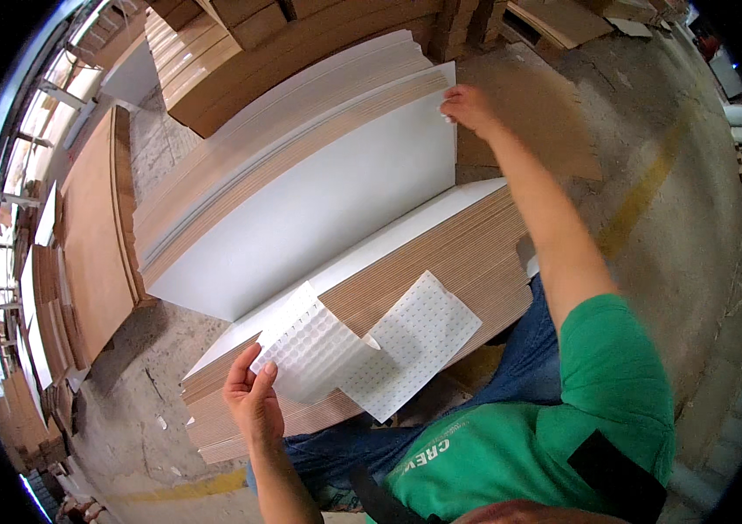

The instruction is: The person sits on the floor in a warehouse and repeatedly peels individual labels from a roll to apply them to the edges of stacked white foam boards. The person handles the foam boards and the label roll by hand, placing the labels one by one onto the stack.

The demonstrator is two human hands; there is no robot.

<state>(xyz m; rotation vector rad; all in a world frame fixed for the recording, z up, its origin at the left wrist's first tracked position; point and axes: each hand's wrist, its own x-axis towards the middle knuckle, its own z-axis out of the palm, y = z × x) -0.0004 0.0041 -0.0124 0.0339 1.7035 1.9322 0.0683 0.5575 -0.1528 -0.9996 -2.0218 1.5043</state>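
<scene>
My left hand [253,393] pinches the left edge of a translucent sheet of round stickers [314,349], its dots in rows. Against its right side lies a white sheet with small printed marks [414,345]; the two overlap, and I cannot tell whether they are joined. Both rest over a leaning stack of brown-edged boards [441,262] in front of me. My right hand [469,109] reaches to the upper right corner of a white panel [327,192] that stands tilted behind that stack. Its fingers are closed at the panel's edge, with a small whitish bit at the fingertips.
More panels [301,87] lean behind the white one, against stacked cardboard boxes [205,74]. A large brown board [96,236] stands at the left. Flat cardboard [528,113] lies on the concrete floor at the right, near a yellow floor line [650,183].
</scene>
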